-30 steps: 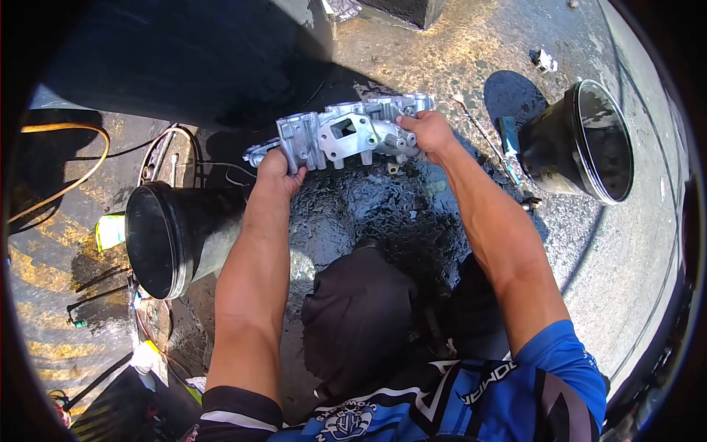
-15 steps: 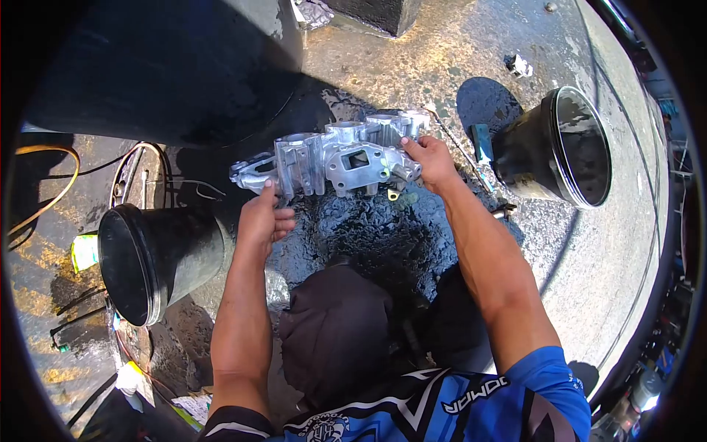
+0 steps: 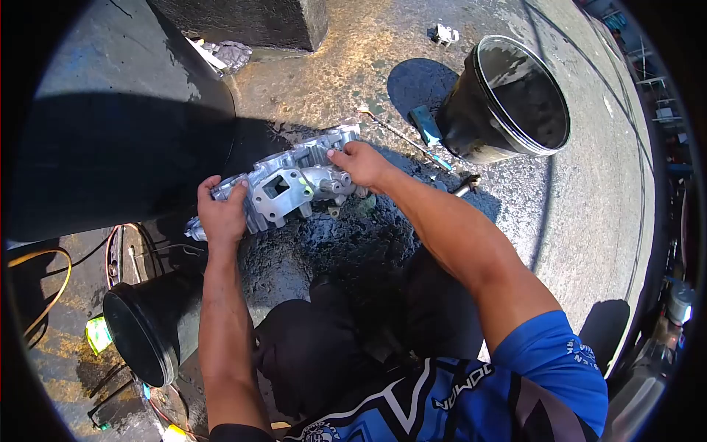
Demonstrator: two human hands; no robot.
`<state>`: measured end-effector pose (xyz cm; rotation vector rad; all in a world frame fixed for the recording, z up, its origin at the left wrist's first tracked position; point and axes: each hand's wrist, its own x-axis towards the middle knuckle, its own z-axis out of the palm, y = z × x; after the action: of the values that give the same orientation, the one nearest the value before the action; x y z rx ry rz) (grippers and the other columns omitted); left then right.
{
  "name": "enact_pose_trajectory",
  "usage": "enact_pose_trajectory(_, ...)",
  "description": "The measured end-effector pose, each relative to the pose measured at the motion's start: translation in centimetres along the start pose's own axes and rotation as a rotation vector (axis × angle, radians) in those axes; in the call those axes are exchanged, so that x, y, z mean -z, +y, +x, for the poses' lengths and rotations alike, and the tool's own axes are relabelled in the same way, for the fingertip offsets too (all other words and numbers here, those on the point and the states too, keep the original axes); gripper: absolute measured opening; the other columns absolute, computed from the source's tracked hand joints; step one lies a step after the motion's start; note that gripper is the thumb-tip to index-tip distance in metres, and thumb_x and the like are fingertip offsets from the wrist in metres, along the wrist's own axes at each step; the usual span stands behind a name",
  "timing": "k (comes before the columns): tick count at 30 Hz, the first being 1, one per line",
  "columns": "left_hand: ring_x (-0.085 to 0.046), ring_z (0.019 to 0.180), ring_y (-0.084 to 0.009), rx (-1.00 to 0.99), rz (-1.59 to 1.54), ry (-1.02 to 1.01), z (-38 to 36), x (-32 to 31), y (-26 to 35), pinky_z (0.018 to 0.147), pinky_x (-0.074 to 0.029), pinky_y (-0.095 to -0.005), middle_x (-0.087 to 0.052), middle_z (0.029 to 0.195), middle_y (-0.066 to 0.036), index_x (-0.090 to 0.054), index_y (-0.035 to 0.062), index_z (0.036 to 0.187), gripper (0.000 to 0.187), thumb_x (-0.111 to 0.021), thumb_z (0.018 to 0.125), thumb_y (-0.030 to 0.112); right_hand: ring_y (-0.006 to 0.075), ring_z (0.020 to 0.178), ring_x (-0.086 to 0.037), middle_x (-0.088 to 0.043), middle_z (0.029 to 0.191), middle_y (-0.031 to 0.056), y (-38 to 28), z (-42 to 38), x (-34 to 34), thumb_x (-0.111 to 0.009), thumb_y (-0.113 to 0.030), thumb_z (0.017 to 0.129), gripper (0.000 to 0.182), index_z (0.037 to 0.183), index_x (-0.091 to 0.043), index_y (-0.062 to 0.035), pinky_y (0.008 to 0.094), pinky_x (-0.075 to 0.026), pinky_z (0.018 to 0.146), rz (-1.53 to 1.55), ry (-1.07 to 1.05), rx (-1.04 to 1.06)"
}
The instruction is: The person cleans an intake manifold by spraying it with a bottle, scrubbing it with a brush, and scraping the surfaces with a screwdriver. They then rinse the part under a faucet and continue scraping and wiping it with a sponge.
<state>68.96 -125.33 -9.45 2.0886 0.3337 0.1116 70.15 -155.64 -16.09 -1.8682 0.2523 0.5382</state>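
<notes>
A silver cast-metal intake manifold point(image 3: 296, 197) is held between my two hands above the wet, dark ground. It is tilted, its right end higher in view, and a square flange with a rectangular opening faces me. My left hand point(image 3: 223, 215) is closed round the left part, thumb on the near side and fingers over the top. At the right end my right hand point(image 3: 361, 165) grips it, with the thumb on top and the other fingers mostly hidden underneath.
A large black drum point(image 3: 132, 147) stands at upper left. One black bucket point(image 3: 151, 324) lies on its side at lower left; another bucket point(image 3: 471, 110) is at upper right. Near that one are a blue brush-like block point(image 3: 426, 125), a thin rod point(image 3: 401, 136) and a small metal part point(image 3: 445, 34).
The manifold has gone from nearly level to tilted, its left end lower. My left hand has shifted from its lower edge to a grip over the top. The camera view has turned.
</notes>
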Motion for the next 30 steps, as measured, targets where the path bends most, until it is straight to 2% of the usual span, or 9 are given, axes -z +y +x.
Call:
enact_pose_trajectory(2, -0.066, 0.087, -0.0191, -0.015, 0.090, -0.088, 0.5, 0.6, 3.9, 0.080, -0.054, -0.0325, -0.069, 0.099, -0.014, -0.058, -0.0018, 0.122, 0.054, -0.083, 0.080, 0.019, 0.0280, 0.094, -0.067, -0.072, 0.105, 0.0192, 0.7, -1.2, 1.8, -0.056, -0.057, 0.102, 0.068, 0.116, -0.067, 0.0091, 0.0451, -0.052, 0.080, 0.131, -0.140, 0.028)
enact_pose_trajectory(3, -0.067, 0.088, -0.0210, -0.035, 0.130, -0.131, 0.8, 0.8, 5.1, 0.080, -0.054, -0.0341, -0.070, 0.098, -0.016, -0.058, -0.0012, 0.122, 0.054, -0.083, 0.079, 0.020, 0.0309, 0.098, -0.067, -0.073, 0.107, 0.0173, 1.1, -1.2, 3.5, -0.051, -0.060, 0.103, 0.070, 0.119, -0.068, 0.0058, 0.0471, -0.051, 0.087, 0.322, -0.264, -0.211)
enact_pose_trajectory(6, -0.071, 0.092, -0.0318, -0.125, 0.389, -0.249, 1.2, 0.1, 7.8, 0.088, -0.054, -0.0397, -0.072, 0.103, -0.020, -0.059, 0.0027, 0.126, 0.061, -0.080, 0.076, 0.030, 0.0362, 0.111, -0.067, -0.071, 0.112, 0.0217, 8.6, -0.3, 9.9, -0.058, -0.046, 0.100, 0.056, 0.130, -0.062, 0.0019, 0.0456, -0.051, 0.099, -0.632, 0.010, -0.043)
enact_pose_trajectory(9, -0.069, 0.090, -0.0268, -0.223, 0.519, -0.302, 1.3, -1.3, 9.9, 0.084, -0.054, -0.0382, -0.071, 0.101, -0.017, -0.058, 0.0024, 0.125, 0.057, -0.081, 0.080, 0.027, 0.0398, 0.139, -0.047, -0.050, 0.147, 0.0273, 16.4, -2.0, 13.9, -0.055, -0.035, 0.101, 0.060, 0.148, -0.044, 0.0008, 0.0448, -0.041, 0.115, -1.050, 0.190, -0.401)
enact_pose_trajectory(12, -0.072, 0.100, -0.0369, -0.195, 0.609, -0.316, 2.0, -2.5, 11.7, 0.090, -0.054, -0.0421, -0.073, 0.108, -0.024, -0.058, 0.0023, 0.127, 0.061, -0.077, 0.078, 0.034, 0.0391, 0.137, -0.049, -0.052, 0.145, 0.0269, 24.7, -1.8, 16.0, -0.054, -0.032, 0.102, 0.059, 0.149, -0.041, 0.0012, 0.0433, -0.041, 0.115, -1.113, 0.125, -0.363)
enact_pose_trajectory(14, -0.070, 0.094, -0.0303, -0.179, 0.608, -0.306, 2.0, -2.9, 12.0, 0.086, -0.054, -0.0393, -0.072, 0.103, -0.020, -0.058, 0.0025, 0.126, 0.058, -0.078, 0.081, 0.032, 0.0394, 0.132, -0.054, -0.055, 0.143, 0.0262, 26.0, -2.0, 16.0, -0.056, -0.031, 0.100, 0.055, 0.145, -0.047, -0.0012, 0.0437, -0.044, 0.112, -1.088, 0.174, -0.283)
enact_pose_trajectory(21, -0.071, 0.101, -0.0365, -0.143, 0.597, -0.260, 2.6, -2.8, 10.7, 0.091, -0.054, -0.0420, -0.072, 0.107, -0.024, -0.058, 0.0024, 0.126, 0.060, -0.077, 0.081, 0.037, 0.0422, 0.117, -0.064, -0.066, 0.125, 0.0284, 20.2, -0.5, 16.2, -0.058, -0.023, 0.090, 0.043, 0.127, -0.061, -0.0008, 0.0471, -0.051, 0.102, -0.739, 0.252, -0.302)
enact_pose_trajectory(26, -0.071, 0.101, -0.0374, -0.109, 0.624, -0.217, 2.7, -2.9, 11.3, 0.091, -0.053, -0.0418, -0.072, 0.108, -0.025, -0.058, 0.0019, 0.127, 0.061, -0.077, 0.080, 0.037, 0.0452, 0.114, -0.065, -0.069, 0.116, 0.0300, 19.0, -5.0, 15.5, -0.059, -0.038, 0.097, 0.047, 0.121, -0.063, 0.0012, 0.0494, -0.050, 0.100, -0.628, 0.310, -0.206)
enact_pose_trajectory(30, -0.071, 0.101, -0.0372, -0.101, 0.590, -0.242, 2.9, -2.8, 10.6, 0.090, -0.054, -0.0416, -0.072, 0.109, -0.025, -0.058, 0.0020, 0.127, 0.061, -0.077, 0.080, 0.037, 0.0444, 0.081, -0.068, -0.067, 0.083, 0.0287, 19.3, -16.7, 16.7, -0.066, -0.053, 0.095, 0.054, 0.090, -0.065, 0.0012, 0.0495, -0.051, 0.071, -0.505, 0.258, -0.104)
